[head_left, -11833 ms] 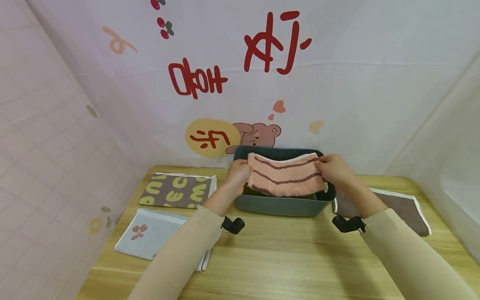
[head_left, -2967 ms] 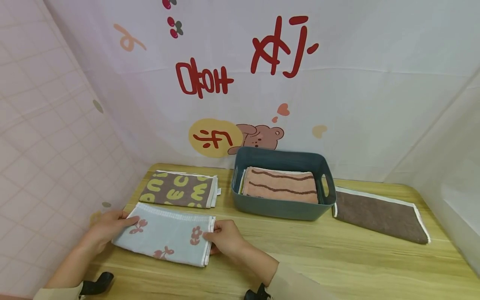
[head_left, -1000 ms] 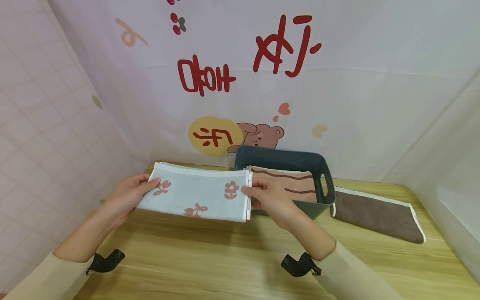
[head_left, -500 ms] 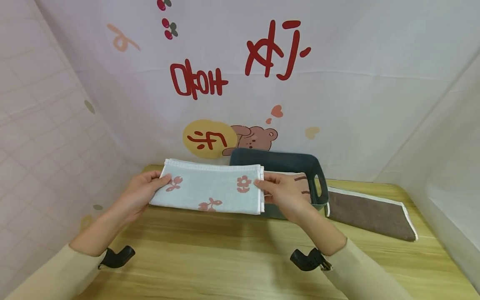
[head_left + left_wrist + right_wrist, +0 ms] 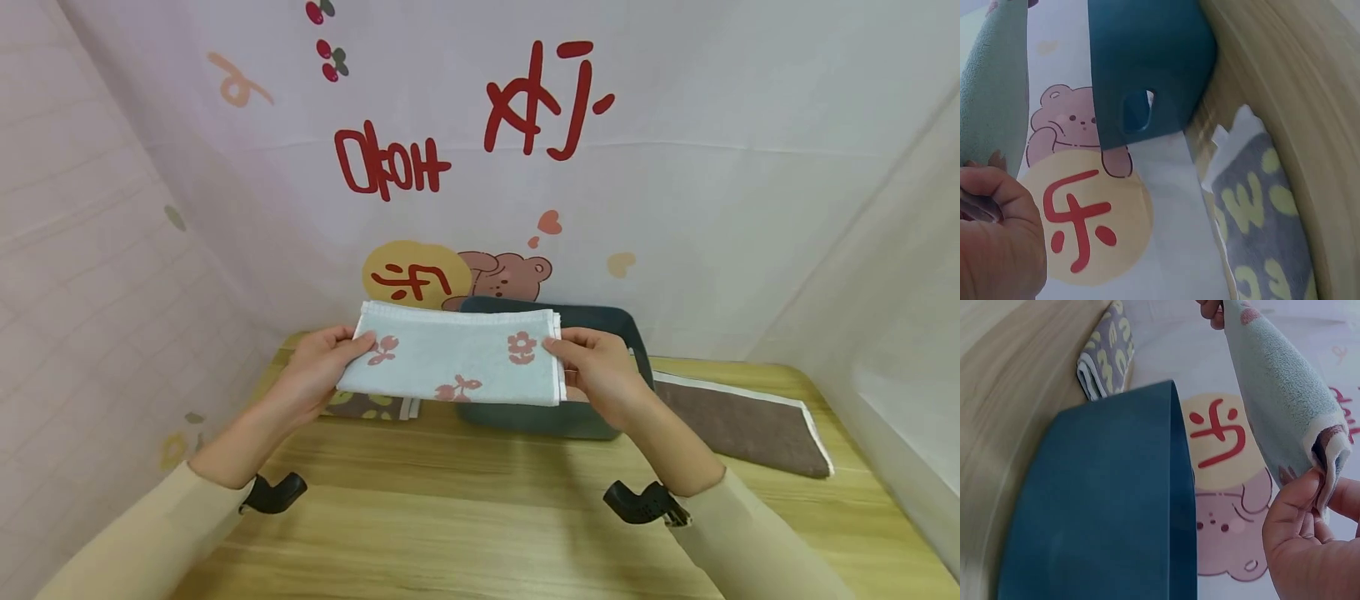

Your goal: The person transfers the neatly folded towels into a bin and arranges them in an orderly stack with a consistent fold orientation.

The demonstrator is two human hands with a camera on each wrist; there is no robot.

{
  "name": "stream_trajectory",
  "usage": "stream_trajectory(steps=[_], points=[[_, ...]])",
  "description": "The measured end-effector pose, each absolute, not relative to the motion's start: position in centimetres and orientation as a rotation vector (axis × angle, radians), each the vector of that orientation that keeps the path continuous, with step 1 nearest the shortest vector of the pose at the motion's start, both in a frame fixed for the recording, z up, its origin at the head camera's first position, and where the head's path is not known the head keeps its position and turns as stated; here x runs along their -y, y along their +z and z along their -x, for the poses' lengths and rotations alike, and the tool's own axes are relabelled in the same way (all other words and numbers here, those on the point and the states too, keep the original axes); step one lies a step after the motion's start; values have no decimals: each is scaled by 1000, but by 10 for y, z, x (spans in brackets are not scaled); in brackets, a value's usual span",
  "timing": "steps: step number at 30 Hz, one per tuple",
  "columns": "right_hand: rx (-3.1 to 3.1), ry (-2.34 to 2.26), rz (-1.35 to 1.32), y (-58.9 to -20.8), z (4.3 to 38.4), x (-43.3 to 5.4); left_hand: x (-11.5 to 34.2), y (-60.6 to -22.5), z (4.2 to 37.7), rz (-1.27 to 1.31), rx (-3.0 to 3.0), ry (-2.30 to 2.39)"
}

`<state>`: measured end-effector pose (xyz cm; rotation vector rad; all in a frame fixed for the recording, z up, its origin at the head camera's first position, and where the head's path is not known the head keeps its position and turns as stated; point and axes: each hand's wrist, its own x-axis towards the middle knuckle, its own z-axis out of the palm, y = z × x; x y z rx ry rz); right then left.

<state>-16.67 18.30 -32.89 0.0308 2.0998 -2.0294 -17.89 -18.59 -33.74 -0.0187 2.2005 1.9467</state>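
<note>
Blue towel (image 5: 450, 354) (fuzzy, folded oblong) – left fingers (image 5: 358, 347), right fingers (image 5: 564, 351) pinching its ends

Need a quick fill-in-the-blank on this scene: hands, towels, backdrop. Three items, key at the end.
1. The left hand and right hand hold the blue towel, whose flower is nearer the ____ hand.
2. In the head view, the lettered towel lies to the ____ of the bin.
3. The cartoon animal on the wall behind the bin is a ____.

Missing words: right; left; bear
</note>
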Motion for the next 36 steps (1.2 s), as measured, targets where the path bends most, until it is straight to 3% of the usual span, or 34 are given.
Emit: stream_trajectory(steps=[36], points=[[-2325, -1926, -227, -333, 187, -261, 94, -344, 226, -31, -2162, 2004]])
